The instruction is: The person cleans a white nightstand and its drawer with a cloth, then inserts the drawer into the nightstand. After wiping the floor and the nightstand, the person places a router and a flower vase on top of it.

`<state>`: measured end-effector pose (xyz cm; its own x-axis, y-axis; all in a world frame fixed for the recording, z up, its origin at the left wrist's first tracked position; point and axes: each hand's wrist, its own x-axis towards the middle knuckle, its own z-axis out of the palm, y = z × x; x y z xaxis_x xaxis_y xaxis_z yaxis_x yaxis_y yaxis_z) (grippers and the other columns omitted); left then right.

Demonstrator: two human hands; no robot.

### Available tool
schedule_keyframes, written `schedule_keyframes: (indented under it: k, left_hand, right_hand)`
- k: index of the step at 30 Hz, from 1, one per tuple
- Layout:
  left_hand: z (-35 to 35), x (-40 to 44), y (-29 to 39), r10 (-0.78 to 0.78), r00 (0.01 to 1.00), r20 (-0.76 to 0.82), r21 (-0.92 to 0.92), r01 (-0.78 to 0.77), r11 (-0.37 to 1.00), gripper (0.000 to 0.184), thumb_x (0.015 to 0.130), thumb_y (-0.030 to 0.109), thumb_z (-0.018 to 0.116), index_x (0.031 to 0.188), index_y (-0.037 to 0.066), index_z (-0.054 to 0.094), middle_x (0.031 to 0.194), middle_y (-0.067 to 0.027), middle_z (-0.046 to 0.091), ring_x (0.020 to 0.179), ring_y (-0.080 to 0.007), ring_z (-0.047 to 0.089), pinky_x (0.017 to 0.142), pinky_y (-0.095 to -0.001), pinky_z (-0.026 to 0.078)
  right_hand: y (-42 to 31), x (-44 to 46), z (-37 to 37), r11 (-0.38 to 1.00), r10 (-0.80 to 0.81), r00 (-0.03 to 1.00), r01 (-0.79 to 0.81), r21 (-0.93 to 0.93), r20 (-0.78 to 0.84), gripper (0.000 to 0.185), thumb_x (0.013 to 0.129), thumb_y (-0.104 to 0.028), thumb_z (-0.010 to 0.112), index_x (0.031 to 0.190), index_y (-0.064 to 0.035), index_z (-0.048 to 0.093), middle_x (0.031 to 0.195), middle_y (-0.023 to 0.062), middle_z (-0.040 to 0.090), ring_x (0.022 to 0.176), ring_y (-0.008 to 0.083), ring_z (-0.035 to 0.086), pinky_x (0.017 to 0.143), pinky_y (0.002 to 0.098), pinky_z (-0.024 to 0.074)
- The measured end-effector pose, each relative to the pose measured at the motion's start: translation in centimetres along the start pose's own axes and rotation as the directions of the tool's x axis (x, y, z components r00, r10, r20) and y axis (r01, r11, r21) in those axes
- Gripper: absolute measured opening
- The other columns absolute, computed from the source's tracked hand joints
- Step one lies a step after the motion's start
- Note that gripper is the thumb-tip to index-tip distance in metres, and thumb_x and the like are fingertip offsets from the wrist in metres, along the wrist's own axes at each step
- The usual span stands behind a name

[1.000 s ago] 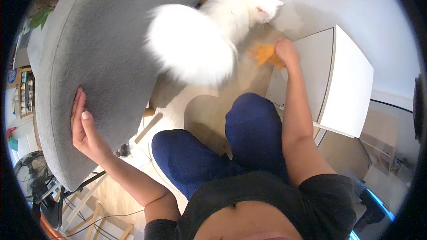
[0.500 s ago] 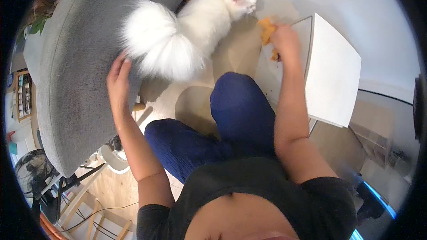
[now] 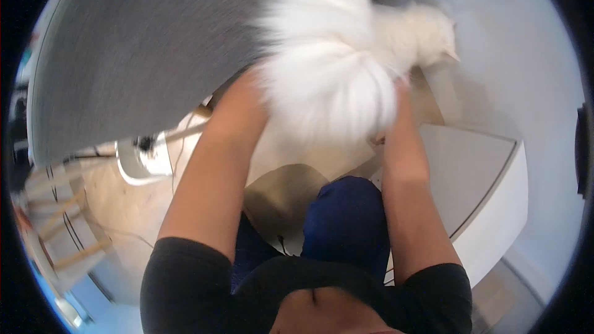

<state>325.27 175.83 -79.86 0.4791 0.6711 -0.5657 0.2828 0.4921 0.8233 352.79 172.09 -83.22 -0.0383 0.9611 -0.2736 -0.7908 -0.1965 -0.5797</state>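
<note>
A white long-haired cat [image 3: 337, 62] faces away from me toward the wall, its fluffy tail blurred by motion. My left hand [image 3: 255, 80] reaches in behind the tail fur on the cat's left side, and its fingers are hidden. On the other side, my right hand [image 3: 403, 89] is against the cat's flank, mostly covered by fur. Whether that hand holds anything cannot be made out. The orange-yellow cloth seen earlier does not show.
A grey upholstered sofa [image 3: 136, 55] rises at the left. To the right stands a white box-like cabinet [image 3: 467, 167] beside the pale wall [image 3: 513, 74]. A white curved tray [image 3: 137, 170] lies on the floor at the lower left, near a cable.
Both hands have moved to the cat, the left from beside the tail, the right from the cabinet. The cat sits further right in view, and the orange-yellow cloth is out of sight.
</note>
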Motion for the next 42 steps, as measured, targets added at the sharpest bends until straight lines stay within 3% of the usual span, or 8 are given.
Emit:
schedule_keyframes:
  k: [5,14,24,27,36,39,40,42]
  left_hand:
    - [3.3,-0.1,-0.4,0.038,0.995,0.089,-0.099,-0.029,0.995,0.056,0.091,0.049,0.039,0.13,0.009,0.045,0.121,-0.009,0.053,0.101,-0.0195,0.053,0.088,-0.035,0.04]
    - [3.3,-4.7,-2.9,0.004,0.999,-0.054,-0.289,-0.019,0.957,0.06,0.092,0.054,0.033,0.131,0.009,0.044,0.128,-0.0096,0.05,0.111,-0.0215,0.051,0.089,-0.0401,0.042]
    - [4.3,-21.4,-8.7,0.084,0.929,-0.36,-0.602,-0.3,0.74,0.059,0.091,0.052,0.037,0.128,0.008,0.046,0.123,-0.0101,0.053,0.108,-0.0229,0.053,0.088,-0.0395,0.042]
    - [7.7,-30.0,-10.7,0.05,0.864,-0.501,-0.659,-0.419,0.625,0.059,0.091,0.052,0.038,0.127,0.007,0.047,0.122,-0.0102,0.054,0.107,-0.0233,0.054,0.088,-0.0393,0.043]
    - [19.4,-45.6,-18.8,-0.434,0.552,-0.712,-0.682,-0.691,0.24,0.057,0.09,0.05,0.041,0.124,0.005,0.049,0.118,-0.0106,0.056,0.104,-0.0246,0.056,0.088,-0.0387,0.043]
    - [16.9,-46.7,-22.0,-0.562,0.404,-0.722,-0.605,-0.763,0.229,0.057,0.09,0.05,0.042,0.124,0.005,0.05,0.116,-0.0108,0.057,0.103,-0.025,0.057,0.088,-0.0385,0.043]
    - [16.2,-47.7,-23.2,-0.584,0.359,-0.728,-0.579,-0.778,0.243,0.057,0.09,0.05,0.042,0.123,0.004,0.05,0.116,-0.0108,0.057,0.103,-0.0252,0.057,0.088,-0.0384,0.043]
    - [13.4,-50.1,-25.2,-0.615,0.286,-0.735,-0.544,-0.79,0.283,0.057,0.09,0.049,0.043,0.123,0.004,0.05,0.115,-0.0109,0.058,0.102,-0.0255,0.057,0.088,-0.0383,0.043]
  right_hand:
    - [0.9,-2.0,0.4,0.979,0.199,0.977,-0.195,-0.058,0.08,0.068,0.092,-0.055,0.027,0.143,-0.0105,0.02,0.146,0.01,0.026,0.133,0.0275,0.026,0.109,0.0424,0.0246]
    - [2.8,-6.9,4.1,0.822,0.544,0.829,-0.496,-0.278,0.128,0.065,0.094,-0.051,0.028,0.143,-0.0092,0.019,0.146,0.0096,0.027,0.133,0.0262,0.027,0.109,0.0409,0.0247]
    - [19.2,-10.7,16.1,0.456,0.882,0.326,-0.772,-0.443,0.339,0.062,0.095,-0.046,0.028,0.143,-0.0077,0.019,0.145,0.0093,0.027,0.133,0.0247,0.027,0.109,0.0391,0.0248]
    - [23.5,-14.1,18.7,0.302,0.873,0.094,-0.875,-0.379,0.479,0.057,0.097,-0.04,0.027,0.142,-0.0072,0.019,0.145,0.0086,0.028,0.132,0.0238,0.028,0.109,0.0363,0.0244]
    - [36.1,-26.2,25.3,-0.052,0.906,-0.239,-0.882,-0.468,0.348,0.057,0.097,-0.04,0.029,0.142,-0.0071,0.019,0.146,0.0084,0.026,0.132,0.0236,0.027,0.111,0.0355,0.0214]
    - [44.1,-27.1,24.4,-0.323,0.773,-0.467,-0.872,-0.367,0.43,0.054,0.097,-0.038,0.031,0.139,-0.005,0.026,0.142,0.0112,0.033,0.128,0.0245,0.034,0.109,0.0366,0.0274]
    - [46.1,-28.2,25.6,-0.328,0.771,-0.471,-0.87,-0.368,0.428,0.054,0.097,-0.038,0.031,0.139,-0.005,0.026,0.142,0.0112,0.033,0.128,0.0245,0.034,0.109,0.0366,0.0274]
    - [49.7,-30.8,29.7,-0.064,0.918,-0.238,-0.878,-0.474,0.316,0.062,0.092,-0.05,0.03,0.128,-0.0013,0.042,0.122,0.0163,0.053,0.113,0.0286,0.051,0.098,0.0413,0.0417]
